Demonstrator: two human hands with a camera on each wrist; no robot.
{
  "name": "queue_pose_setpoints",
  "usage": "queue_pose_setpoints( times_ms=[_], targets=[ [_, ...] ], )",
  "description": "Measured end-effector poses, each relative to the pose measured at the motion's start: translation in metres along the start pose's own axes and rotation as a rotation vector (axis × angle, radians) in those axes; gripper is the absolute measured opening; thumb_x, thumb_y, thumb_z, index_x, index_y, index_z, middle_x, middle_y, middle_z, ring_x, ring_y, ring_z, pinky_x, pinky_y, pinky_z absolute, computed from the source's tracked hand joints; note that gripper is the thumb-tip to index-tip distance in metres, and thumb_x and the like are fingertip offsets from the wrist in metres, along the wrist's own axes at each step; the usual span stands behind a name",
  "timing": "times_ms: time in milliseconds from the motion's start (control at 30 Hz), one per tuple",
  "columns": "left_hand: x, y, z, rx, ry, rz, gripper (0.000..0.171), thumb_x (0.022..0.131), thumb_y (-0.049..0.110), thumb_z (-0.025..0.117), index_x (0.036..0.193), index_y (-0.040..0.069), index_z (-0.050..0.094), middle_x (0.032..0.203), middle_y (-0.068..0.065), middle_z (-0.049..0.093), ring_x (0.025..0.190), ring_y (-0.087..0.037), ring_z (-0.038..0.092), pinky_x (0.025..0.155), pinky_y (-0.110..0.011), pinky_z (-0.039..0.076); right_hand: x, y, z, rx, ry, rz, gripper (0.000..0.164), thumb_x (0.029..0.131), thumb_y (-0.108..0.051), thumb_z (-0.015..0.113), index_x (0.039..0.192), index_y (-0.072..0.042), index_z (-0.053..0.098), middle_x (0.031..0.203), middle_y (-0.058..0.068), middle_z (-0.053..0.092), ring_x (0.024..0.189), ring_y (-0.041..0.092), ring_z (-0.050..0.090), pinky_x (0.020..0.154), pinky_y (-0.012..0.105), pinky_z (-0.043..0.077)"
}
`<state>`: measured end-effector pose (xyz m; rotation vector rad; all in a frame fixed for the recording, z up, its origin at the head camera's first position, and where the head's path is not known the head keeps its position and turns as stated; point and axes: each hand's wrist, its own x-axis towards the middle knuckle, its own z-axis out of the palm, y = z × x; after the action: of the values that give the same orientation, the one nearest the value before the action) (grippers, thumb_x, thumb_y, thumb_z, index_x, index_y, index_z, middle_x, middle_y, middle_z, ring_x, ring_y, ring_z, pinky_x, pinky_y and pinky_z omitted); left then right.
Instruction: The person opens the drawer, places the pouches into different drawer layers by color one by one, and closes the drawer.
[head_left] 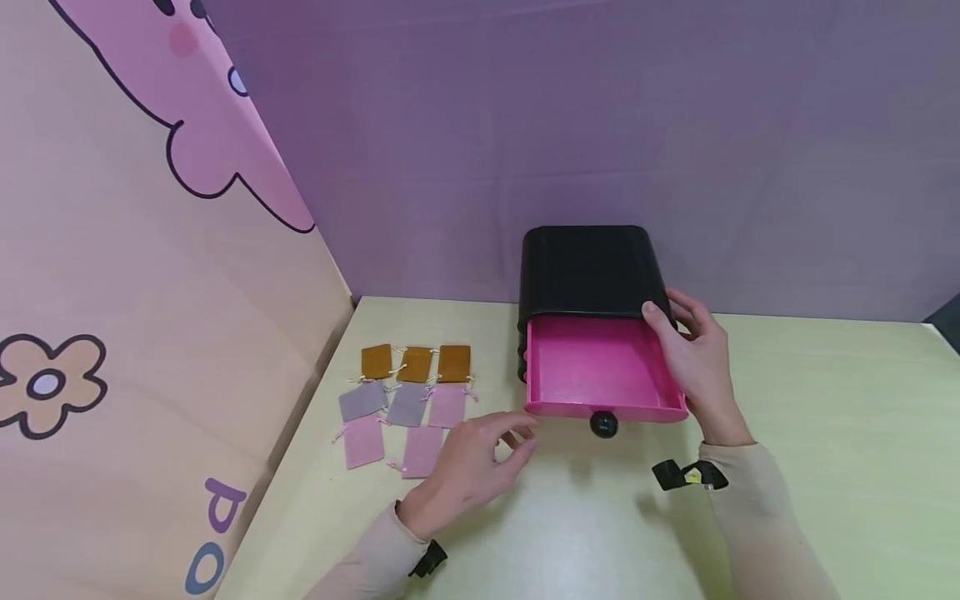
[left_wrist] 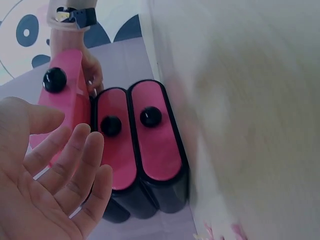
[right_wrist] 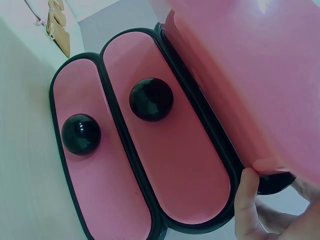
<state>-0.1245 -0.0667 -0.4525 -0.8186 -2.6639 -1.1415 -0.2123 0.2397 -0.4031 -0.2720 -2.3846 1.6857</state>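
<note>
A black drawer cabinet stands on the table with its pink top drawer pulled out; the drawer's inside is bare. My right hand holds the cabinet's right side, thumb at the front edge of the housing and fingers along the side. Close to the drawer's front left corner is my left hand, fingers loosely bent and palm bare in the left wrist view. A round black knob sits on the drawer front. Below, the lower drawer and the bottom drawer are closed.
Small drawstring pouches lie in rows left of the cabinet: three brown pouches, two grey pouches and several pink pouches, one partly behind my left hand. A purple backdrop rises behind the table, and a printed panel stands at left.
</note>
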Motion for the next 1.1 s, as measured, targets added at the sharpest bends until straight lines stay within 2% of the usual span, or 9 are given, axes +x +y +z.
queue_pose_setpoints(
  times_ms=[400,567,867,1000,1100],
  targets=[
    [-0.014,-0.026,-0.017,0.074,0.026,-0.110,0.022,0.103,0.023,0.071,0.122,0.018,0.078,0.109,0.008,0.080,0.090,-0.007,0.073,0.074,-0.022,0.055,0.000,0.000,0.001,-0.009,0.009,0.012,0.068,0.103,-0.054,0.061,0.164,-0.031,0.042,0.161,0.013,0.052,0.111,0.011,0.057,0.082,0.011,0.049],
    [-0.021,-0.036,-0.023,0.096,0.054,-0.130,0.020,0.101,0.019,0.072,0.119,0.016,0.079,0.107,0.006,0.080,0.089,-0.009,0.074,0.074,-0.023,0.055,-0.001,-0.002,0.001,-0.011,0.011,0.014,0.068,0.103,-0.055,0.061,0.164,-0.032,0.042,0.161,0.013,0.052,0.111,0.012,0.057,0.081,0.011,0.049],
    [-0.035,-0.054,-0.039,0.086,0.090,-0.210,0.019,0.098,0.014,0.076,0.116,0.014,0.080,0.101,0.006,0.080,0.082,-0.008,0.073,0.074,-0.026,0.058,-0.005,-0.004,0.002,0.000,0.007,-0.001,0.068,0.104,-0.053,0.061,0.164,-0.030,0.043,0.162,0.015,0.051,0.110,0.010,0.057,0.080,0.009,0.049],
    [-0.043,-0.064,-0.049,0.072,0.089,-0.259,0.020,0.098,0.014,0.075,0.117,0.015,0.080,0.100,0.007,0.079,0.081,-0.008,0.073,0.077,-0.026,0.059,-0.005,-0.004,0.001,-0.004,0.006,-0.002,0.067,0.104,-0.053,0.061,0.164,-0.030,0.042,0.162,0.014,0.051,0.113,0.012,0.057,0.082,0.010,0.049],
    [-0.047,-0.069,-0.056,0.095,0.085,-0.292,0.021,0.097,0.017,0.076,0.118,0.016,0.080,0.099,0.007,0.079,0.081,-0.009,0.073,0.076,-0.026,0.058,-0.005,-0.005,0.001,-0.011,0.014,0.000,0.067,0.104,-0.054,0.061,0.164,-0.030,0.043,0.162,0.013,0.051,0.116,0.014,0.057,0.083,0.011,0.049]
  ],
)
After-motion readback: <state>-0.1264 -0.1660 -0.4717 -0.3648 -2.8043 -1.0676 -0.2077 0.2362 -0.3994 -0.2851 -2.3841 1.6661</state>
